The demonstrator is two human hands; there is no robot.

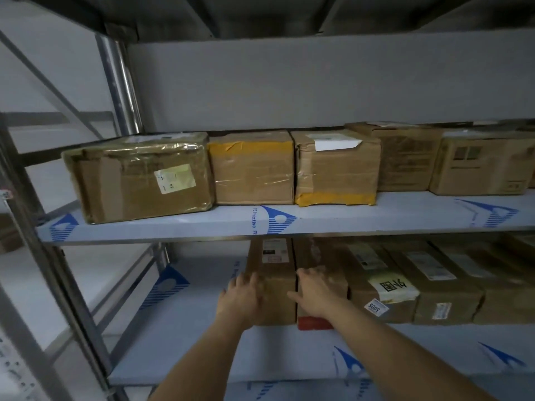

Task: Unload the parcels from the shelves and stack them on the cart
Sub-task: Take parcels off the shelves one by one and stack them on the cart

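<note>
I'm looking into a metal shelving unit against a pale grey wall, the light dim and the underside of a higher shelf dark overhead. Both shelf boards wear a white protective film printed with blue logos. On the upper shelf five brown parcels stand in a row, touching or nearly so; the leftmost is wrapped in glossy tape and the next two carry yellow tape. On the lower shelf a second row of long cardboard parcels runs off to the right, while its left part shows bare film. My left hand lies against the left face of the leftmost narrow parcel, fingers straight and loosely together. My right hand rests at the seam between that box and the neighbouring parcel, fingers spread, thumb out toward the first box
</note>
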